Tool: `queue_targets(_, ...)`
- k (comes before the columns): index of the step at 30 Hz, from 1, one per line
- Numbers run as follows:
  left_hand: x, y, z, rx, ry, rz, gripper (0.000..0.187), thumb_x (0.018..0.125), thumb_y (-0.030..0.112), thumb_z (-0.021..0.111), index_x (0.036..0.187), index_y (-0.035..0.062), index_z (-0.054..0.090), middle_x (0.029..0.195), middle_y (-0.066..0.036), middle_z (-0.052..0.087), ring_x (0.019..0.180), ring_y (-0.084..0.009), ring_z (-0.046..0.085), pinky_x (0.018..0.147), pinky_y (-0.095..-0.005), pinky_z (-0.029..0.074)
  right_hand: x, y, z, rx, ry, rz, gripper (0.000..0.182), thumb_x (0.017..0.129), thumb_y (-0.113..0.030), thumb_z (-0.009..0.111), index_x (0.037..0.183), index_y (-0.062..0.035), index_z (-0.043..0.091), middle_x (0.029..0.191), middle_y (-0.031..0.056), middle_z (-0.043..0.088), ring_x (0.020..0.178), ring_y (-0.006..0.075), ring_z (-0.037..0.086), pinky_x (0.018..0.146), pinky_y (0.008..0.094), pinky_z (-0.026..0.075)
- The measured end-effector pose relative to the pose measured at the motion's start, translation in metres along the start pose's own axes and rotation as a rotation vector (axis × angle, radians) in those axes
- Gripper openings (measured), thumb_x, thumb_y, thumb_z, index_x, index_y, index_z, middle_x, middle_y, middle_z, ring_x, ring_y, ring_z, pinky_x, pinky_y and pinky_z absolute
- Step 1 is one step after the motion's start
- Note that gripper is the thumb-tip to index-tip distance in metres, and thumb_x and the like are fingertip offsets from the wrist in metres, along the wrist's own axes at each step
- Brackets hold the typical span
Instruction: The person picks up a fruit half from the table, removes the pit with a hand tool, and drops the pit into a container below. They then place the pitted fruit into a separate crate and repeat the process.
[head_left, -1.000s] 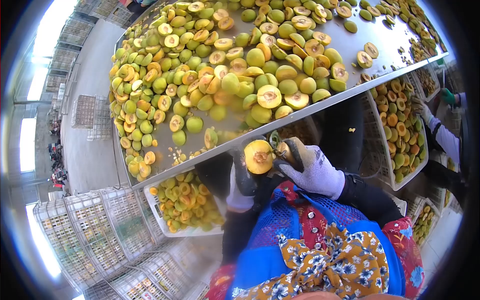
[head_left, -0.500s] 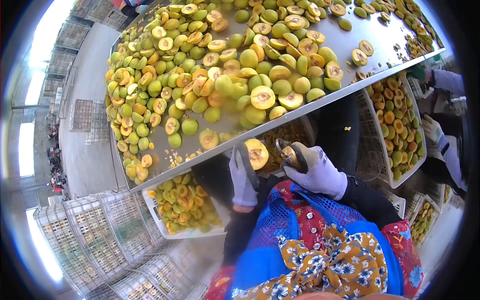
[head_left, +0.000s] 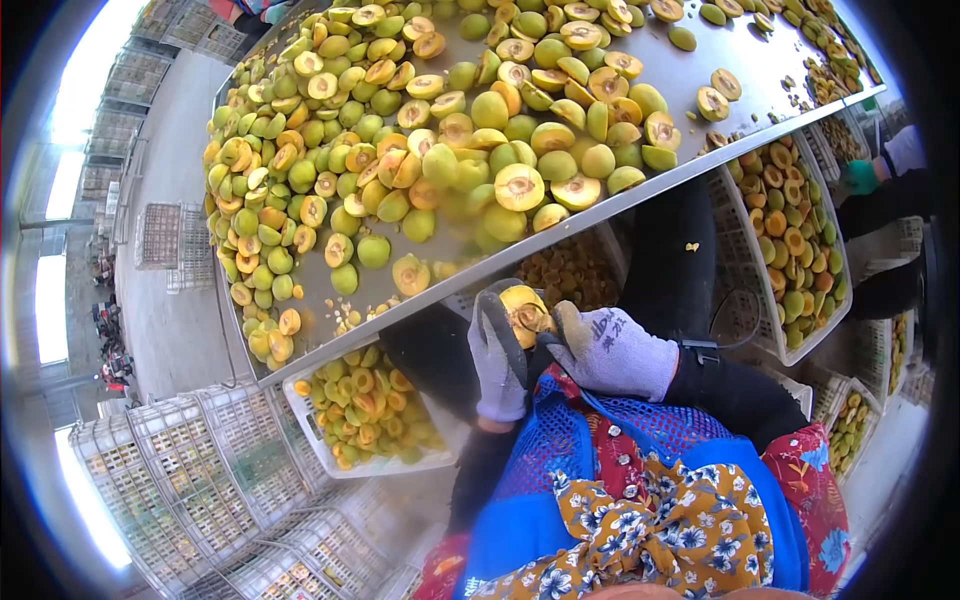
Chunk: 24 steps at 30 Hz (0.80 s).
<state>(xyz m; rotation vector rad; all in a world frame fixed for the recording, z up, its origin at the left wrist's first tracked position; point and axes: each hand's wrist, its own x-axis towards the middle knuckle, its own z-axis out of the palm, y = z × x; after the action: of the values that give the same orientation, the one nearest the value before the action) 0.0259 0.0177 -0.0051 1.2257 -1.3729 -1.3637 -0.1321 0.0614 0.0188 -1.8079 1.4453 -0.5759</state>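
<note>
A halved yellow fruit point(head_left: 524, 308) is gripped in my gloved left hand point(head_left: 499, 350), its cut face turned up and toward the right. My gloved right hand point(head_left: 612, 350) is closed, its fingertips against the fruit's cut face. A thin dark curved piece, apparently a tool's loop, shows over the centre of the fruit; its handle is hidden in the right hand. Both hands are just below the front edge of a metal table point(head_left: 455, 293), which bears a large pile of halved green and yellow fruit point(head_left: 400, 165).
Below the table's edge, a white crate point(head_left: 325, 450) of fruit halves stands at left and another point(head_left: 795, 345) at right. Between them lies a container of small pieces point(head_left: 570, 270). Stacked crates point(head_left: 200, 450) fill the lower left. A co-worker's gloved hand point(head_left: 858, 177) shows at far right.
My right hand has moved left and brought the tool onto the fruit in my left hand. The co-worker's hands at right have shifted. The view has moved slightly.
</note>
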Motion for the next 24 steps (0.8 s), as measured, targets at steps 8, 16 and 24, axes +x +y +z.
queue_targets(8,-0.003,-0.005,0.021,0.21,0.241,0.1,0.029,0.105,0.022,0.046,0.112,-0.0016,0.061,0.097,-0.013,0.066,0.089,-0.0201,0.064,0.083,-0.0321,0.05,0.003,0.018,0.01,0.442,-0.068,0.092,0.037,0.101,-0.033,0.047,0.09,0.0016,0.054,0.07,0.0166,0.064,0.062,0.0282,0.065,0.058,0.0402,0.049)
queue_targets(16,0.009,-0.033,0.018,0.011,0.006,-0.074,0.04,0.107,0.032,0.039,0.111,-0.0012,0.06,0.095,-0.01,0.067,0.087,-0.0177,0.064,0.082,-0.0308,0.051,-0.001,0.015,-0.006,1.467,-0.303,0.576,0.04,0.101,-0.043,0.049,0.094,-0.004,0.057,0.063,0.0034,0.056,0.043,0.0107,0.05,0.038,0.023,0.039)
queue_targets(24,0.016,-0.037,0.013,0.097,-0.14,0.214,0.056,0.093,0.038,0.062,0.126,-0.0042,0.048,0.098,-0.015,0.067,0.089,-0.0272,0.065,0.081,-0.038,0.05,-0.008,0.029,0.007,2.441,-0.818,0.365,0.045,0.103,-0.045,0.045,0.101,-0.0019,0.055,0.054,0.0012,0.044,0.035,0.0085,0.039,0.03,0.021,0.032)
